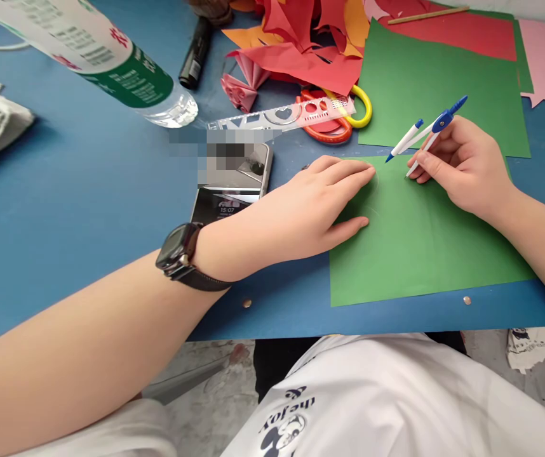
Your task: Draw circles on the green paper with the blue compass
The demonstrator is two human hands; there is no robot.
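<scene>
Blue tabletop [86, 190] holds a green paper sheet [425, 247]; the left hand [320, 206] rests on its left side, thumb spread; the right hand [470, 165] pinches a blue-and-white compass [441, 121] above it.

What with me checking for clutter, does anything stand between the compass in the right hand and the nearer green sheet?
Nothing visible stands between the compass and the nearer green sheet. The right hand holds the compass; the left hand lies across the sheet's left edge, left of the compass.
</scene>
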